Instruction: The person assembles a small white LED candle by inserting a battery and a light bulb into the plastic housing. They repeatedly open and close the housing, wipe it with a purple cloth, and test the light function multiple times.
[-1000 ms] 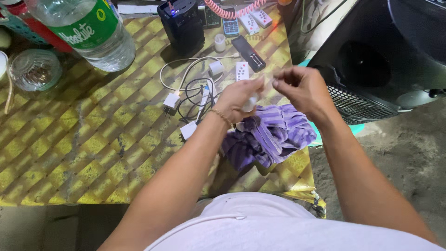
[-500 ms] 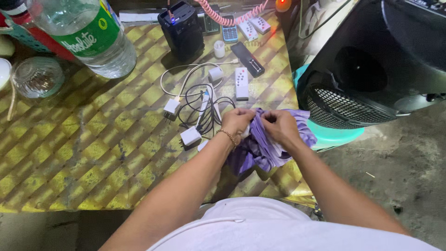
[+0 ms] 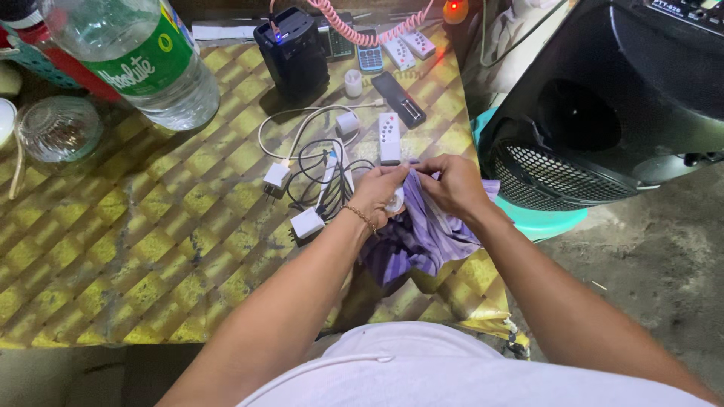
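Observation:
A purple striped cloth (image 3: 419, 240) lies bunched at the near right edge of the yellow patterned table (image 3: 136, 249). My left hand (image 3: 379, 195) rests on its upper left part, fingers curled around a small pale round object (image 3: 394, 200) pressed against the fabric. My right hand (image 3: 454, 185) pinches the cloth's top edge just beside the left hand. Both hands nearly touch each other above the cloth.
White chargers and tangled cables (image 3: 313, 177) lie left of my hands. Remote controls (image 3: 389, 138), a black box (image 3: 293, 51) and a coiled pink cord (image 3: 354, 29) are farther back. A large plastic bottle (image 3: 139, 56) and glass jar (image 3: 59, 130) stand far left. A black speaker (image 3: 611, 105) stands right.
My hands came down from mid-air onto the purple cloth and now grip its top edge. The view has shifted slightly, with the table appearing closer.

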